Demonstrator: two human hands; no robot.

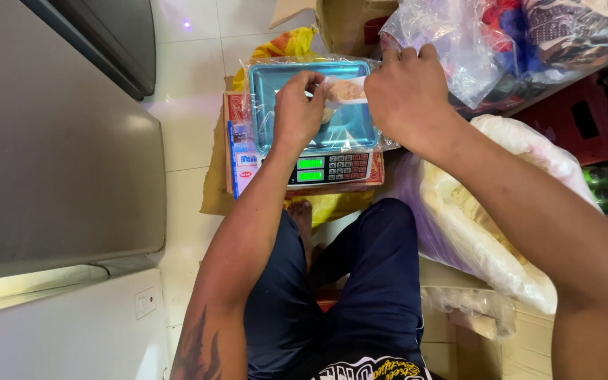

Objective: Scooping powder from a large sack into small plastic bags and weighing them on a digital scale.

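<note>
Clear plastic wraps a small packet [346, 91] of pale brown food, which both hands pinch above the far edge of a steel weighing tray [276, 134]. The left hand [297, 112] grips the packet's left end, fingers closed on the film; the right hand [406, 91] clamps its right end. The tray sits on an electronic scale [332, 169] with green lit displays, resting on a cardboard box [237, 151] on the floor. A large bag [501, 232] of pale food lies near the right forearm.
</note>
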